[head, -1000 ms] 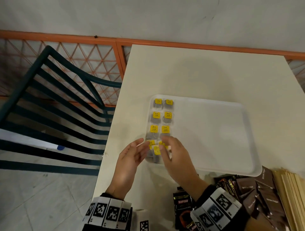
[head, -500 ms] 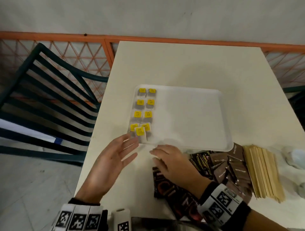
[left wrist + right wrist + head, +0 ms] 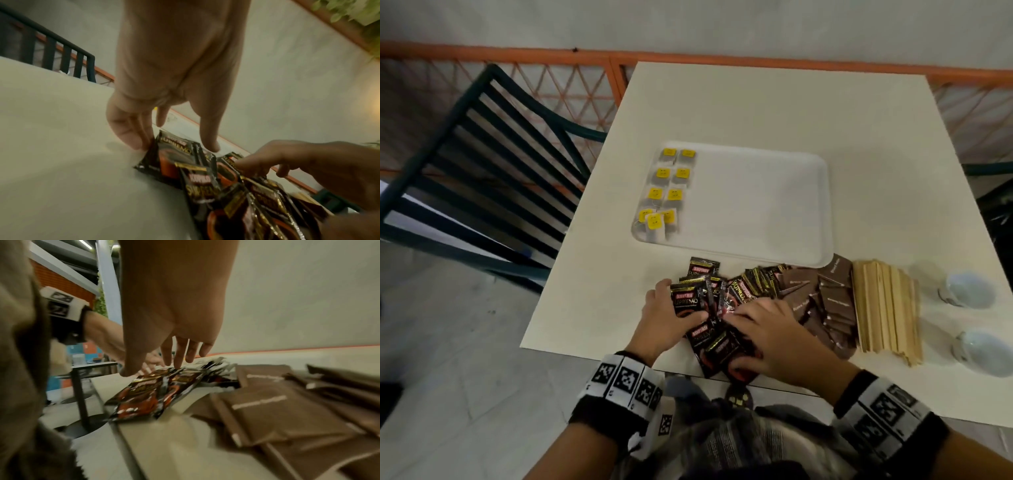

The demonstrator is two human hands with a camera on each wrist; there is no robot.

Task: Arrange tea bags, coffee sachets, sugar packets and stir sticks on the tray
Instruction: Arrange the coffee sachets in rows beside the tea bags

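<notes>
A white tray (image 3: 756, 205) lies mid-table with several yellow-tagged tea bags (image 3: 667, 185) in two columns along its left side. In front of it lies a loose pile of black coffee sachets (image 3: 722, 298) (image 3: 205, 181) (image 3: 152, 394). Right of that are brown sugar packets (image 3: 825, 298) (image 3: 287, 410), then a bundle of wooden stir sticks (image 3: 883, 308). My left hand (image 3: 671, 308) (image 3: 176, 142) grips the leftmost sachet (image 3: 686, 301) across its width. My right hand (image 3: 753, 315) (image 3: 164, 365) rests with spread, straight fingers on top of the sachet pile.
Left of the table stands a dark slatted chair (image 3: 482, 154). Two white rounded objects (image 3: 967, 287) (image 3: 983, 351) sit at the table's right edge. The table's front edge (image 3: 619, 356) runs just under my wrists. An orange lattice fence (image 3: 551, 85) runs behind.
Both hands left the tea bags at the tray's near left corner and drew back to the coffee sachet pile. The left hand now holds a sachet; the right lies on the pile.
</notes>
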